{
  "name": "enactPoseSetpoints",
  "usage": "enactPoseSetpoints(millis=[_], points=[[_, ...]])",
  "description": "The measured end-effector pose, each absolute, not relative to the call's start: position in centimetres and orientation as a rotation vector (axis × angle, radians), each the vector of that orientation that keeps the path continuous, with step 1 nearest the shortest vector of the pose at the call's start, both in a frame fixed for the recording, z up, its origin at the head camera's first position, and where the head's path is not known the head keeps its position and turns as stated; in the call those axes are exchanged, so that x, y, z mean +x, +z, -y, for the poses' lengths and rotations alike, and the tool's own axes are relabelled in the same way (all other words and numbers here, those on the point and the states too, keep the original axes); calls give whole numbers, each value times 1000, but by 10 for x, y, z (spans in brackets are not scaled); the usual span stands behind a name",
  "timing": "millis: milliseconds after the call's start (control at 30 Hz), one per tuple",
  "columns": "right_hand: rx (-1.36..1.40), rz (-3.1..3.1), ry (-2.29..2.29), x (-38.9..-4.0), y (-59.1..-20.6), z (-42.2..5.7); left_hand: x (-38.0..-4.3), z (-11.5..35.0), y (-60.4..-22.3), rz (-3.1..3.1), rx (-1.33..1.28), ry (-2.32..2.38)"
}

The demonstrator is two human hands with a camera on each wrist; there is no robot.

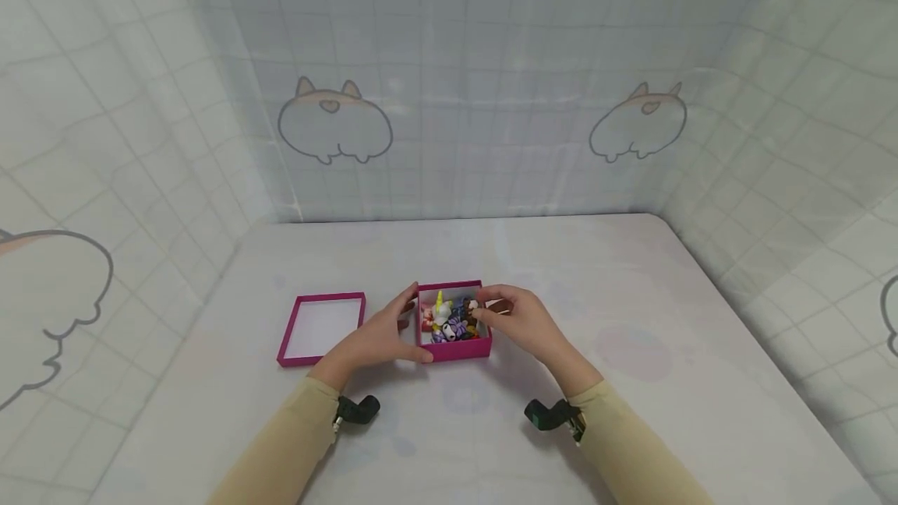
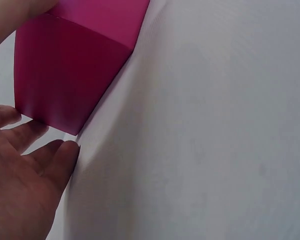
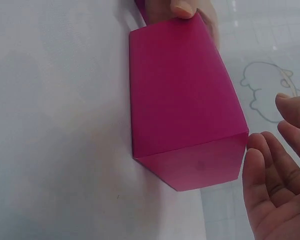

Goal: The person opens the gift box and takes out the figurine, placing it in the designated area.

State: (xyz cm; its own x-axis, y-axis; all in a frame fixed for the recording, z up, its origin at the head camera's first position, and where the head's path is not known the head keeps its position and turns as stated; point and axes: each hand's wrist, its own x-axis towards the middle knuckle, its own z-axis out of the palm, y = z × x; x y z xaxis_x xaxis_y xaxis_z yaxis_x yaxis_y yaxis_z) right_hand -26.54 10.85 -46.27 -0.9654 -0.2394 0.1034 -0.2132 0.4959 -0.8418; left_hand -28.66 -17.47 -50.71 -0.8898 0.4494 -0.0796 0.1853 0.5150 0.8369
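Magenta box [image 1: 457, 351], figurines [image 1: 451, 327] inside, left grip [image 1: 382, 335] holding its side

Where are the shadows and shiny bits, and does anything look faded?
In the head view, a soft shadow lies beside the right sleeve, and pale glare streaks cross the back wall; in the left wrist view, one side of the pink box looks darker than the other; in the right wrist view, the cartoon drawing looks washed out.
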Motion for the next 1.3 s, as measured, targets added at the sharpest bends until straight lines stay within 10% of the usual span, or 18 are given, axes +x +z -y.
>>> enactPoseSetpoints(millis=[1300], points=[[-980,-3053,-669,-267,-459,-81,-288,173,-506,-2411,588,1400]])
